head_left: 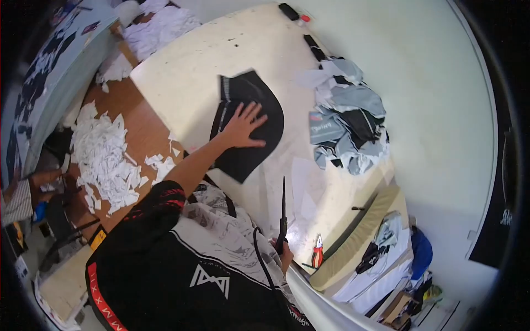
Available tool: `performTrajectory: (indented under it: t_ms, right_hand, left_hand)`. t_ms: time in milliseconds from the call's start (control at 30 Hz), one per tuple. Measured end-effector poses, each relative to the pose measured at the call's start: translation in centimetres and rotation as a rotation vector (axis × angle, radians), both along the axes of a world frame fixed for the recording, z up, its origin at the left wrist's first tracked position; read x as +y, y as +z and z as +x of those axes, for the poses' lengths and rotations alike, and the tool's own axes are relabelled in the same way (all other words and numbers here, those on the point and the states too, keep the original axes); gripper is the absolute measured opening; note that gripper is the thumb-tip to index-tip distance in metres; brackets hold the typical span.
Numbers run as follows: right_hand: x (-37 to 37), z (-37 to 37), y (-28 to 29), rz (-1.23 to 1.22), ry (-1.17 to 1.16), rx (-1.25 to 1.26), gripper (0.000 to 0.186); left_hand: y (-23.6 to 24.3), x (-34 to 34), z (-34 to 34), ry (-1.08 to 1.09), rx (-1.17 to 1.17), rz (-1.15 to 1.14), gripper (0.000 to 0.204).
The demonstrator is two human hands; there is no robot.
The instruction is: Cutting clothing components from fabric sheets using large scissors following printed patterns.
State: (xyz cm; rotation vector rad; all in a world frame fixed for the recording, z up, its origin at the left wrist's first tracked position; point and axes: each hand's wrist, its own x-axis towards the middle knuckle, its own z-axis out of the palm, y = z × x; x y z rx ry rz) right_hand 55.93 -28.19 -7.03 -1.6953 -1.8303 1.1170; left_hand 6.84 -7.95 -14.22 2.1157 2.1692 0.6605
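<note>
A black cut fabric piece (240,163) with a curved right edge and a light-marked strip along its left side lies on the pale table (187,71). My left hand (247,127) rests flat on it with fingers spread. Down near the table's front edge, my right hand (285,256) grips a long black pointed tool (283,220); its thin tip points away from me. A black cord (260,254) loops beside that hand. Most of the right hand's fingers are hidden, and I cannot make out the tool's exact kind.
Grey, white and black garments (353,102) are heaped at the right. Red-handled pliers (317,255) lie near the front edge, beside a long yellowish padded roll (359,237). White scraps (105,154) cover the brown surface at left. Another person's striped sleeve (17,203) shows far left.
</note>
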Motion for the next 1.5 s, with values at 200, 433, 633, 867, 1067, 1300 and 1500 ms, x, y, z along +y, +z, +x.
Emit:
performTrajectory:
  t_ms: [200,433,633,867,1067,1300,1500]
  right_hand:
    - [0.8,-0.9,1.3,-0.427,-0.155,0.101,0.011]
    - [-0.5,0.9,0.1,-0.394,-0.041,-0.002,0.015]
    - [1.1,0.6,2.2,-0.893,-0.322,0.458,0.022]
    - [6.0,-0.2,2.7,-1.019,-0.058,0.326,0.036]
    - [11.9,-2.9,2.6,-0.992,0.07,0.252,0.044]
    - [18.7,-7.2,1.1,-0.98,0.204,0.29,0.044]
    - [23.1,-10.7,0.8,-1.005,0.292,0.271,0.045]
  left_hand:
    - [5.0,-5.8,5.2,-0.346,-0.049,-0.111,0.086]
    - [4.6,-10.4,-2.0,-0.261,0.018,-0.26,0.091]
    - [3.9,-13.4,-10.9,-0.082,0.102,-0.203,0.074]
    - [0.2,-13.3,-12.8,0.283,0.17,-0.103,0.069]
    - [1.3,-11.3,-18.4,0.241,0.225,-0.165,0.076]
    - [1.7,-9.2,-20.7,0.16,0.222,-0.129,0.083]
    - [2.0,-8.9,-20.6,0.163,0.218,-0.139,0.083]
